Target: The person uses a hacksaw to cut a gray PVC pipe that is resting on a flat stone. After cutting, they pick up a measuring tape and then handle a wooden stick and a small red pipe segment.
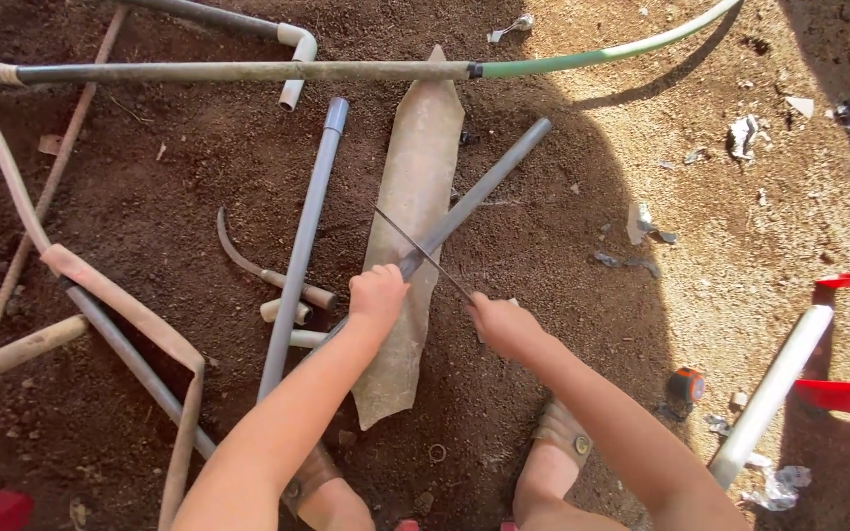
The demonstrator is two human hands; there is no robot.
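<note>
Head camera view, looking straight down at bare reddish-brown soil (150, 226), shaded at left and sunlit at right. A person crouches, sandalled feet at the bottom edge. Their left hand (377, 295) is closed around a long grey plastic pipe (479, 192), pinning it across a flat, weathered tan slab (415, 187) that lies on the ground. Their right hand (500, 324) is closed on one end of a thin dark saw blade (423, 253), which rests crosswise on the pipe just above the left hand. A second grey pipe (304, 236) lies just left of the slab, with short pipe offcuts (284, 311) beside it. A green and grey hose (346, 71) curves across the top. Scraps of litter dot the sunlit soil, and a small orange tape measure (686, 384) lies near the right foot.
</note>
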